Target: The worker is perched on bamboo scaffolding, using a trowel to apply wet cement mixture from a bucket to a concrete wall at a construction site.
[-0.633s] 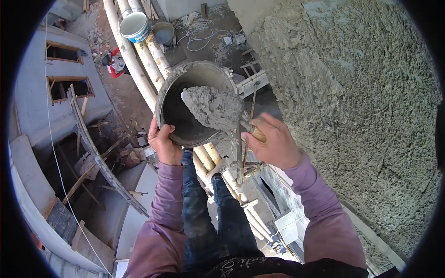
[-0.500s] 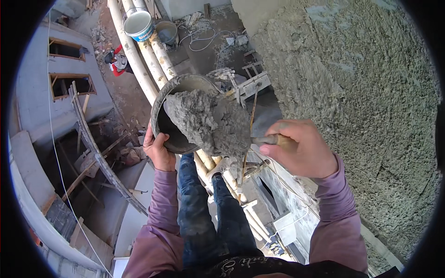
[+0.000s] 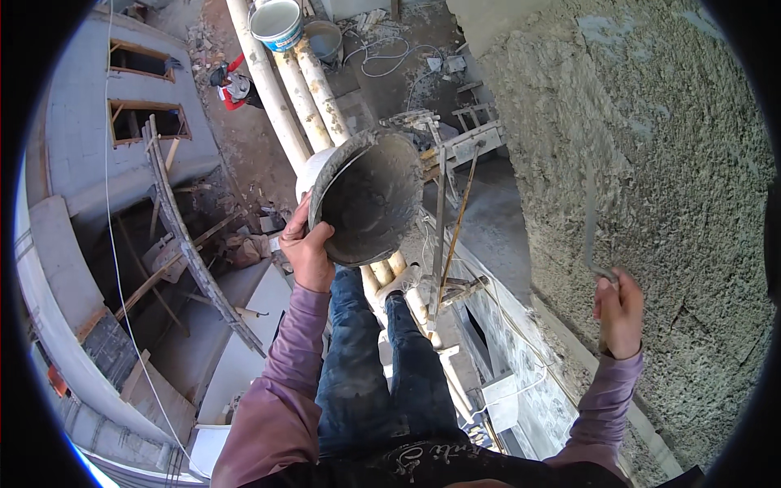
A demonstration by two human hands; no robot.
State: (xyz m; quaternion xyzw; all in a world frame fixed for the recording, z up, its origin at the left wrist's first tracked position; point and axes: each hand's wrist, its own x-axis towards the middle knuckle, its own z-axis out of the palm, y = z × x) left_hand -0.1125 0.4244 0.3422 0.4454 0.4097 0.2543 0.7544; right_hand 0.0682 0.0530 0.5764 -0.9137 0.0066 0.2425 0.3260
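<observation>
My left hand (image 3: 307, 252) grips the rim of a mortar-crusted bucket (image 3: 370, 203), tilted so its inside shows, coated with grey mortar at the bottom. My right hand (image 3: 618, 305) is closed on the handle of a trowel (image 3: 591, 228) at the rough plastered wall (image 3: 667, 171) on the right. The trowel's blade appears edge-on against the wall, so whether mortar is on it I cannot tell. Below the bucket are my legs (image 3: 350, 366), with a foot on pale poles.
Long pale poles (image 3: 316, 96) run below, with a white bucket (image 3: 277, 37) and a grey basin (image 3: 323, 41) at the far end. A person in red sleeves (image 3: 236, 88) stands on the ground far below. A curved wooden rail (image 3: 195, 257), window openings and a thin cable lie left.
My right hand has swung the loaded trowel out of the bucket, rightward to the wall. The bucket and my left hand have shifted slightly right, and the bucket's inside is uncovered.
</observation>
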